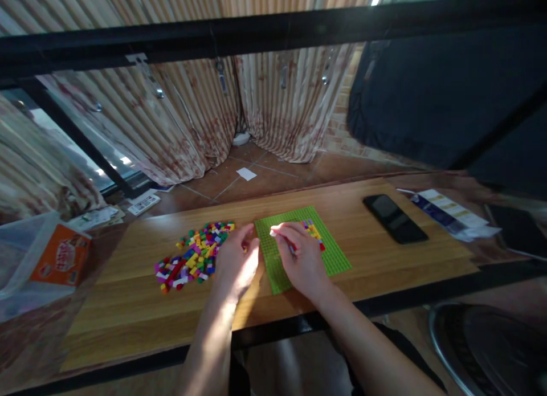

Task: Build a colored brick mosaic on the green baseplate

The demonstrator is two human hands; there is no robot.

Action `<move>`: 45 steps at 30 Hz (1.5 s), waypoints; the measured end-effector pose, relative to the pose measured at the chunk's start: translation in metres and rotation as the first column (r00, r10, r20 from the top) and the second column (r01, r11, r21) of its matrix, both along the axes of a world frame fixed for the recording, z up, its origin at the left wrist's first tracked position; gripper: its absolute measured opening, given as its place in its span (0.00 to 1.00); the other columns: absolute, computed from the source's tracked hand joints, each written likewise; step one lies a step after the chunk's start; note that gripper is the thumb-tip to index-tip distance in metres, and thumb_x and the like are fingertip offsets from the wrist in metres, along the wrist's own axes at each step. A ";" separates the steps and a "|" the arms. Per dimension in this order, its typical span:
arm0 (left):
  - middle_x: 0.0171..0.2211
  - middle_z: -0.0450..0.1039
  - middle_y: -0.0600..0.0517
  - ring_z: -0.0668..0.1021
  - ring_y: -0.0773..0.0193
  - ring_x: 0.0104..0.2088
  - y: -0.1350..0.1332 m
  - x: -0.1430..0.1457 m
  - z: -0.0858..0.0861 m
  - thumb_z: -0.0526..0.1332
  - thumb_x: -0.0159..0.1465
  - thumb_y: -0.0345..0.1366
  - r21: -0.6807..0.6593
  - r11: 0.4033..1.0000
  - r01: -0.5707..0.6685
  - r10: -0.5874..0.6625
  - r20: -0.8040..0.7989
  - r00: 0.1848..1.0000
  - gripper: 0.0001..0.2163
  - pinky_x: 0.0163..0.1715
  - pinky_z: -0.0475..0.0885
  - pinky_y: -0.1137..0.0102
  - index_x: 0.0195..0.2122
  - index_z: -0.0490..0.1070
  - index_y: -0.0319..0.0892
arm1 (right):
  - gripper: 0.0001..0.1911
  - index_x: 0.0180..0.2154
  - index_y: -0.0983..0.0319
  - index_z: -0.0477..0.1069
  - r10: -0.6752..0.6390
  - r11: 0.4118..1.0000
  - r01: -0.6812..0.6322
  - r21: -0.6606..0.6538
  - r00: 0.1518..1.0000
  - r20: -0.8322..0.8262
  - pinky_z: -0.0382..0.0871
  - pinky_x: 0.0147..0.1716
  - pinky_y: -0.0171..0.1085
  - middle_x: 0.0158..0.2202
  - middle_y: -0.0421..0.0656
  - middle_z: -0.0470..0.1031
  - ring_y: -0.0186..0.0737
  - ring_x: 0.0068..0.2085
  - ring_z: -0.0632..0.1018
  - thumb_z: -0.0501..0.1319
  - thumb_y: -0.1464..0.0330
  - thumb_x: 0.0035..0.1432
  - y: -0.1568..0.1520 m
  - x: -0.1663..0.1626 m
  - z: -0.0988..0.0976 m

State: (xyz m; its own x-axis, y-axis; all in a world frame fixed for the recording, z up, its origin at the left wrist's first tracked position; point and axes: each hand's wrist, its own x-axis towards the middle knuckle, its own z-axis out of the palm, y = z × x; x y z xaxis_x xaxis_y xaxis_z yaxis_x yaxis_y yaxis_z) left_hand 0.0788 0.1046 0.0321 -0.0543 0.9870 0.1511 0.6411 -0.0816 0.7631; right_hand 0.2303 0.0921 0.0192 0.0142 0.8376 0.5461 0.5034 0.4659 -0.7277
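My right hand (302, 262) is over the green studded baseplate (273, 273), its fingertips pinched on a small white toy brick (272, 232). Bright sunlight falls on those fingertips. Beyond its knuckles, rows of yellow, red, purple and white bricks (315, 231) sit on the plate, partly covered by the hand. Between the plate and a loose heap of coloured bricks (194, 256) is my left hand (238, 262), with fingers curled. A bit of a yellow brick (245, 249) shows in its hollow; the rest is hidden.
A black phone (395, 218) lies on the wooden table (141, 305) to the right, near printed papers (453, 213). At the far left is a clear plastic bin (29, 265) with an orange package (64, 253). A dark rail (256, 34) crosses above; a round stool (487, 350) stands lower right.
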 end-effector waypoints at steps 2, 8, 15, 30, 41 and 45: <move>0.45 0.78 0.45 0.80 0.60 0.39 -0.003 0.020 -0.004 0.60 0.61 0.33 -0.002 0.999 0.033 -0.033 -0.006 0.999 0.17 0.47 0.75 0.62 0.52 0.73 0.41 | 0.12 0.41 0.59 0.76 -0.083 0.996 0.083 -0.015 0.996 -0.021 0.73 0.43 0.41 0.41 0.47 0.77 0.41 0.42 0.78 0.54 0.72 0.64 0.003 0.023 0.001; 0.51 0.74 0.45 0.78 0.56 0.48 -0.008 0.053 -0.011 0.58 0.62 0.30 0.027 0.989 0.148 -0.146 -0.050 0.988 0.18 0.53 0.72 0.60 0.53 0.72 0.41 | 0.12 0.41 0.60 0.77 -0.203 0.977 0.192 -0.094 0.970 -0.133 0.74 0.36 0.38 0.39 0.45 0.79 0.39 0.36 0.79 0.56 0.71 0.61 0.005 0.069 -0.002; 0.49 0.75 0.46 0.77 0.53 0.50 -0.008 0.065 -0.014 0.57 0.62 0.30 0.050 0.984 0.171 -0.164 -0.122 0.979 0.15 0.52 0.73 0.57 0.50 0.73 0.44 | 0.12 0.36 0.56 0.79 -0.188 0.975 0.185 -0.119 0.982 -0.012 0.73 0.37 0.40 0.36 0.41 0.82 0.40 0.35 0.80 0.57 0.73 0.57 0.003 0.069 -0.008; 0.60 0.67 0.40 0.70 0.49 0.60 -0.005 0.076 -0.024 0.58 0.59 0.27 0.011 0.987 0.161 -0.160 -0.053 0.986 0.26 0.60 0.67 0.53 0.61 0.63 0.40 | 0.12 0.37 0.58 0.76 -0.178 0.967 0.219 -0.129 0.946 0.272 0.72 0.37 0.39 0.37 0.44 0.79 0.42 0.37 0.79 0.58 0.78 0.56 -0.002 0.049 -0.018; 0.62 0.64 0.40 0.69 0.50 0.61 -0.005 0.079 -0.021 0.57 0.61 0.26 -0.061 0.987 0.150 -0.153 -0.044 0.987 0.27 0.62 0.66 0.55 0.63 0.60 0.38 | 0.13 0.42 0.59 0.77 -0.039 0.966 0.087 -0.245 0.980 0.194 0.74 0.42 0.40 0.41 0.44 0.81 0.41 0.39 0.81 0.59 0.75 0.57 -0.001 0.061 -0.015; 0.63 0.63 0.40 0.68 0.51 0.62 -0.006 0.079 -0.019 0.58 0.61 0.25 -0.060 0.988 0.145 -0.148 -0.046 0.988 0.27 0.63 0.64 0.56 0.63 0.59 0.37 | 0.15 0.43 0.58 0.77 -0.032 0.955 0.082 -0.286 0.984 0.177 0.74 0.44 0.41 0.42 0.43 0.81 0.42 0.41 0.81 0.58 0.76 0.56 0.000 0.061 -0.015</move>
State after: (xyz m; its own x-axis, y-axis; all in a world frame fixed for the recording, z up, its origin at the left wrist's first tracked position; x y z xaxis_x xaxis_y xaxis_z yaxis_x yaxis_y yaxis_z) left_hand 0.1578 0.0991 0.0136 0.0980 0.9907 0.0943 0.6630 -0.1357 0.7363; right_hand 0.2918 0.0925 0.0046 -0.0045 0.9607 0.2776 0.6495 0.2138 -0.7297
